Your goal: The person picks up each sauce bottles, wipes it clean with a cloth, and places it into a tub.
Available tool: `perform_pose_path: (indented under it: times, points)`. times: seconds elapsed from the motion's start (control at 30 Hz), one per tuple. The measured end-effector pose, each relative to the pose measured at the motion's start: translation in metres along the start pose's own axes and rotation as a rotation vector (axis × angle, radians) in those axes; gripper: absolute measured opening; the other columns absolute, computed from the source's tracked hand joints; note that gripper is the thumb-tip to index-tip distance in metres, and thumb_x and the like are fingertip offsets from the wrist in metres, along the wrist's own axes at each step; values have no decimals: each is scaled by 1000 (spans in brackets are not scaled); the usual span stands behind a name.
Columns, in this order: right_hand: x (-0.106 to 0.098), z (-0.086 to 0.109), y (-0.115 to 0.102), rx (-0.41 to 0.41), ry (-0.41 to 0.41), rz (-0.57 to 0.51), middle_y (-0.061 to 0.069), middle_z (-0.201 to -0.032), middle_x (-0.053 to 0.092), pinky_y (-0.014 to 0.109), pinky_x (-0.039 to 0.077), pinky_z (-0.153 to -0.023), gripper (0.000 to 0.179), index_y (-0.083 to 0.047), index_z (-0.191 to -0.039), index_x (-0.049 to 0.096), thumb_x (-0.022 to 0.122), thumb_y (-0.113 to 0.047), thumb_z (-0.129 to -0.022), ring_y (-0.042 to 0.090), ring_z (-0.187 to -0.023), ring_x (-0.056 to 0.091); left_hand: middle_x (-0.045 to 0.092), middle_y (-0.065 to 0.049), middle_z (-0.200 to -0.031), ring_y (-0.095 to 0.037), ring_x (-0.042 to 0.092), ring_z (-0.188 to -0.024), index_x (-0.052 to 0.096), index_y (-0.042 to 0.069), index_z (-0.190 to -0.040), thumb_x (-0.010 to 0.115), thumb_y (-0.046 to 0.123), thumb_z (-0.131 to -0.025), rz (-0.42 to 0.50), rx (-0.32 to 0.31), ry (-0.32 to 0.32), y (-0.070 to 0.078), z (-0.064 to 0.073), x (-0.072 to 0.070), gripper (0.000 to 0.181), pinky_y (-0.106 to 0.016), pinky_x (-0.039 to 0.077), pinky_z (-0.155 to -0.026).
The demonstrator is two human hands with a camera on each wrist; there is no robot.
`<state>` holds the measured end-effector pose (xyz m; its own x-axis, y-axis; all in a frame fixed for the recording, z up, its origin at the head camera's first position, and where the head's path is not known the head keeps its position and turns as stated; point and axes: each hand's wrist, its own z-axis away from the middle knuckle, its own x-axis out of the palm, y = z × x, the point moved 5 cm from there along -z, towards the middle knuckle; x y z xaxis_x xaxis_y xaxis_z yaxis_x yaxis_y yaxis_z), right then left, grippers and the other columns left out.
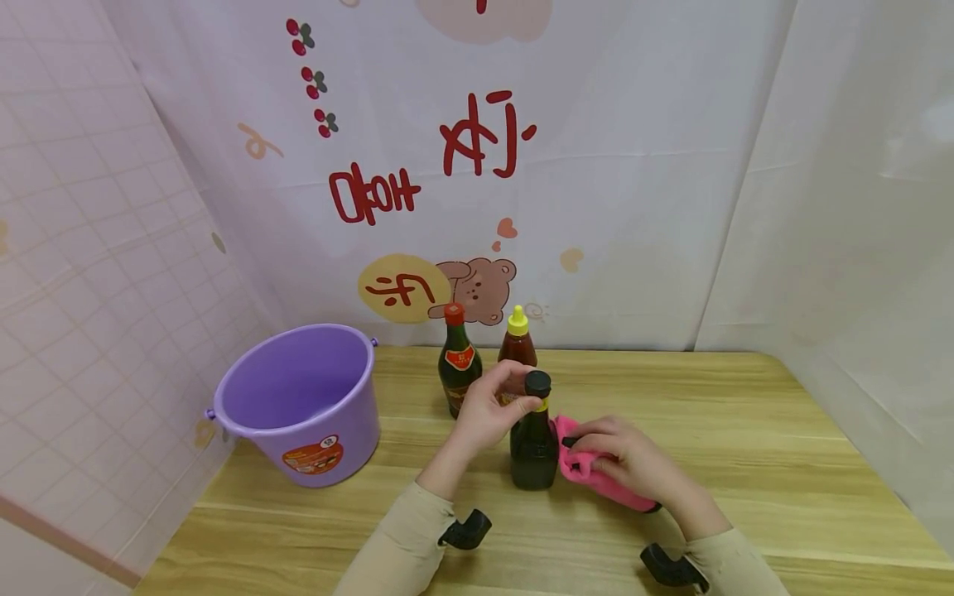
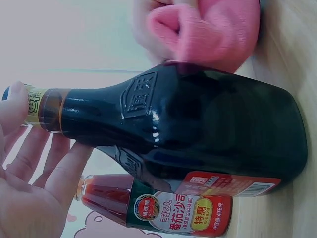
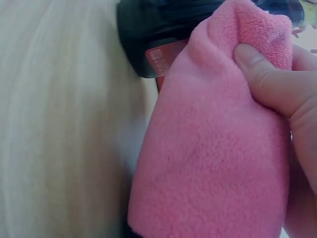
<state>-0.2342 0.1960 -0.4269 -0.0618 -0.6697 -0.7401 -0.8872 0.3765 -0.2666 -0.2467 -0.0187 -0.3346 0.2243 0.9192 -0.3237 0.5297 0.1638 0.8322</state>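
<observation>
A dark sauce bottle (image 1: 533,455) with a black cap stands on the table. My left hand (image 1: 488,410) grips its neck just under the cap; in the left wrist view the thumb and fingers curl round the neck (image 2: 54,109). My right hand (image 1: 629,459) holds a pink cloth (image 1: 614,490) bunched against the bottle's right side. In the right wrist view the thumb presses into the folds of the cloth (image 3: 213,148), which covers part of the bottle (image 3: 158,25). Behind the bottle stands a ketchup bottle (image 1: 517,348) with a yellow nozzle, partly hidden by my left hand.
A green bottle (image 1: 456,364) with a red cap stands behind my left hand. The purple bucket (image 1: 358,430) is on the table's left side. A printed white curtain (image 1: 619,207) hangs along the back edge of the wooden table (image 1: 745,439).
</observation>
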Motion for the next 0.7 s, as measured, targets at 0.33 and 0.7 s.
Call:
perform_pose_path:
  times: [0.33,0.7]
  points:
    - [14,3,1,19,-129,55,-5,-109,68,35,53,-79,35,-25,-100,71,84,-6,-74,19,-96,60,70,-17,-105,-33,66,-96,61,-1,-115,74,2,-86,8,0,11,-1,1,1,32,-46,53,-86]
    - [21,-1,-6,84,-226,175,-15,-100,65,31,51,-71,21,-29,-97,72,82,-29,-79,12,-87,57,70,-15,-106,-29,67,-95,62,0,-116,74,2,-87,15,-4,6,-17,-2,2,32,-42,54,-85]
